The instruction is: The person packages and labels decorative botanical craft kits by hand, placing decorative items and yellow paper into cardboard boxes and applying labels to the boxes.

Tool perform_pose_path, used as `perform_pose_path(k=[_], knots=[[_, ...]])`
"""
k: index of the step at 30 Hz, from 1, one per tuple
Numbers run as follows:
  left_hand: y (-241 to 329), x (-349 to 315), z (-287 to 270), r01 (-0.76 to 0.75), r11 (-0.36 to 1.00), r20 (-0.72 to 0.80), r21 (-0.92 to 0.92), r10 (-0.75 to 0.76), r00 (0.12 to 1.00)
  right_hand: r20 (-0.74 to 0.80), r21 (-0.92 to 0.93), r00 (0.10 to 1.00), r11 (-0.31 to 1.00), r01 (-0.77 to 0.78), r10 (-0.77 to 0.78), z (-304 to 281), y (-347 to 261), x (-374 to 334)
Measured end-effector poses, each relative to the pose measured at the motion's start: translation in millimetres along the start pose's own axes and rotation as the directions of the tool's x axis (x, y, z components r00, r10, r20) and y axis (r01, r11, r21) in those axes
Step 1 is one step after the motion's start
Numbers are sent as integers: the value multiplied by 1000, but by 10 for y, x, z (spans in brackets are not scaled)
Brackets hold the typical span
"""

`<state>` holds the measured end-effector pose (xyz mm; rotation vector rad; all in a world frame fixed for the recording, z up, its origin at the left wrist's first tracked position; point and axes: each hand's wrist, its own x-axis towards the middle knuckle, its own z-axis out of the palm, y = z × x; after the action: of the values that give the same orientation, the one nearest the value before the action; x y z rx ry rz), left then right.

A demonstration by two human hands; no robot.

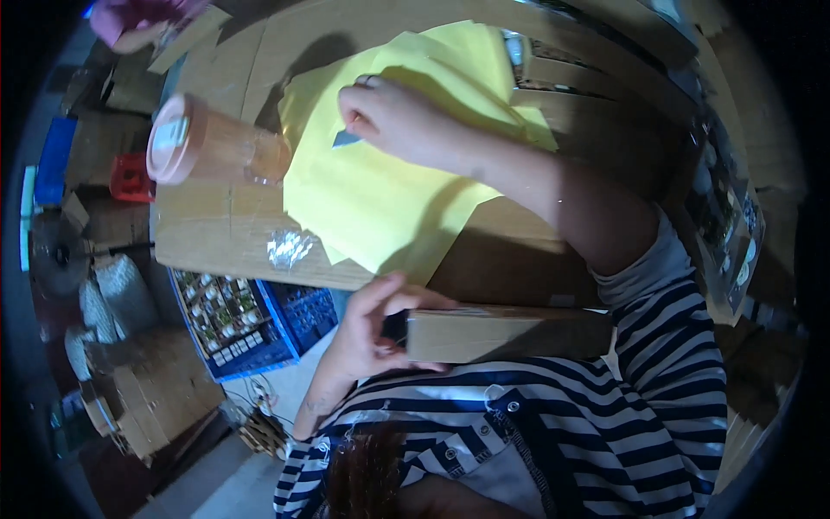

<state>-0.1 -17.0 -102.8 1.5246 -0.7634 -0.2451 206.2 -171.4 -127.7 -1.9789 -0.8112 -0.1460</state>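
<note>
Grey blade [346, 138], perhaps, jutting from right grip [385, 114]

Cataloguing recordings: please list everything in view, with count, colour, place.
table: 1, brown, centre
sheets: several, yellow, on table
cardboard box: 1, brown, table's near side
flat piece: 1, grey, over sheets
lidded cup: 1, pink, table's left
crate: 1 or more, blue, below table
background clutter: uncountable, mixed colours, both sides
co-worker: 1, pink-clad, upper left
striped shirt: 1, navy-white, lower centre
left hand: 1, bare, gripping box
right hand: 1, bare, gripping piece
</note>
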Motion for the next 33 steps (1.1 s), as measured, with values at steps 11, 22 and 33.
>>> perform_pose_path(k=[11,22,33], knots=[[-26,-167,-40,15,869,-428,-495,-258,866,36,-6,997,998,68,-68,-72,-4,-9],[34,-124,-35,415,833,-190,-365,-504,843,108,49,993,998,-44,39,-141,-98,3],[-4,-157,23,452,889,-242,-70,-455,857,122,73,991,996,-59,50,-129,-74,-3]])
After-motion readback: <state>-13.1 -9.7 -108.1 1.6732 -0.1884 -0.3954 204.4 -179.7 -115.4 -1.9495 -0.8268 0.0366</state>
